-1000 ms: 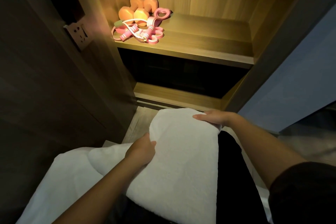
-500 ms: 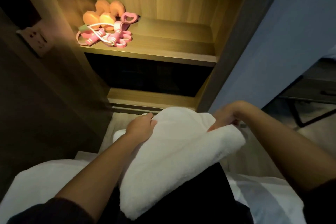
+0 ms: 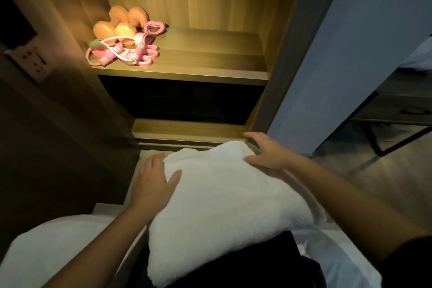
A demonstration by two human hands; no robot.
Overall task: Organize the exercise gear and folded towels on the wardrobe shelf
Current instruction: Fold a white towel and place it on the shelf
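A folded white towel [image 3: 222, 206] lies across my lap in front of the wardrobe. My left hand [image 3: 153, 181] presses flat on its left edge with fingers spread. My right hand [image 3: 268, 152] rests at the towel's far right corner, fingers straight and relaxed. On the lit wooden shelf [image 3: 210, 63], at its left end, sit two orange dumbbells [image 3: 121, 25], a pink jump rope [image 3: 117, 54] and a pink heart-shaped grip ring [image 3: 154, 28].
White bedding [image 3: 46, 252] spreads at the lower left and lower right. A wall socket [image 3: 32, 62] is on the dark panel at left. A blue-grey wall [image 3: 339, 54] and a dark desk [image 3: 402, 105] stand to the right. The shelf's right part is bare wood.
The towel has been folded over into a thicker pad. Both hands have let go of its edges and now lie flat on it. The view shifted slightly left.
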